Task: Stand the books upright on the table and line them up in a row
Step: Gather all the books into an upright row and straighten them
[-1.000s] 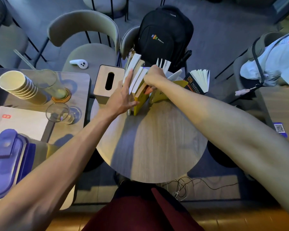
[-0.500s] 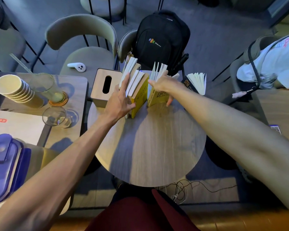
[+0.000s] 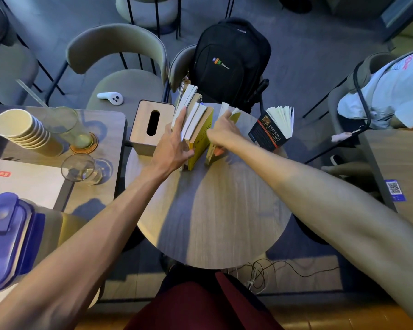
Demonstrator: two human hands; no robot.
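Just right of the tissue box (image 3: 150, 126) on the counter (image 3: 212, 210), the left hand (image 3: 174, 148) lay flat, bracing the upright books (image 3: 196, 122) while the right hand (image 3: 221, 133) pinched a yellow paperback (image 3: 211, 153), light, floppy, best gripped by its spine.

Yellow book (image 3: 200, 141), black-and-red book (image 3: 267, 134), seemingly wood-grain table (image 3: 215, 210).

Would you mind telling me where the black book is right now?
The black book stands fanned open at the round table's far right edge, apart from the row, just right of the right hand.
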